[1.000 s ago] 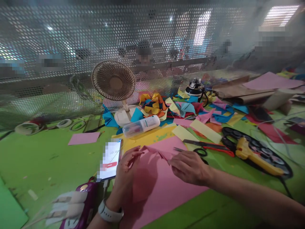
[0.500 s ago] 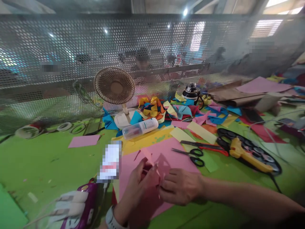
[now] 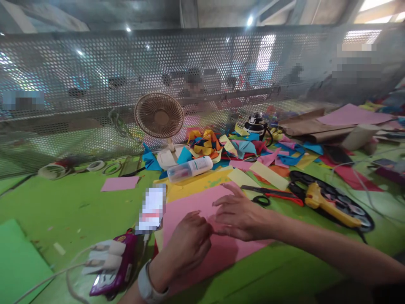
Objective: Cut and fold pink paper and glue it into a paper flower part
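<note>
A pink sheet of paper (image 3: 190, 209) lies over a yellow sheet (image 3: 190, 187) on the green table. My left hand (image 3: 190, 240), with a white watch at the wrist, is over the pink sheet, its fingers curled in; what they hold, if anything, is hidden. Close beside it on the right, my right hand (image 3: 243, 215) has its fingers stretched out and apart above the same sheet, with nothing seen in it. Black-handled scissors (image 3: 261, 200) lie partly hidden behind the right hand. Red-handled scissors (image 3: 272, 193) rest just beyond them.
A yellow glue gun (image 3: 332, 207) lies on a black tray. Left of the sheets are a phone (image 3: 152, 209) and a purple power strip (image 3: 118, 266) with plugs. Behind stand a fan (image 3: 160, 116), a clear bottle (image 3: 190, 169), paper scraps (image 3: 205, 143) and a perforated metal screen (image 3: 95, 97).
The small pink strip between my hands is no longer visible. My right hand has moved up and its fingers have spread, covering part of the scissors. My left hand has turned, its fingers curled.
</note>
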